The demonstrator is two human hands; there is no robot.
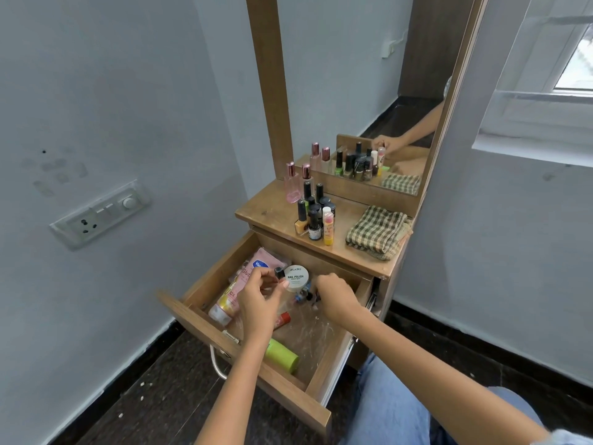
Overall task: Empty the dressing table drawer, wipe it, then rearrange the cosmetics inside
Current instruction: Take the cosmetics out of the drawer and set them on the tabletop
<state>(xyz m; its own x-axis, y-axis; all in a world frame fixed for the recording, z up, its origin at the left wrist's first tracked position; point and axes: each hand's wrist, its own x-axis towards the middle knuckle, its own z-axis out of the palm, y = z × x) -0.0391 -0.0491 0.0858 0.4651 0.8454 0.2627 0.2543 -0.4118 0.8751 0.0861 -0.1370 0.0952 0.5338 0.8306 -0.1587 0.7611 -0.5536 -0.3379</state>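
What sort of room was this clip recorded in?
Most likely a bedroom or dressing corner at home. A narrow wooden dressing table with a tall mirror stands against the wall, nail polish bottles crowd its top, and its open drawer holds tubes and cosmetics.

Pale blue walls (112,91), dark floor (154,396), window (574,59) top rt w/ daylight.
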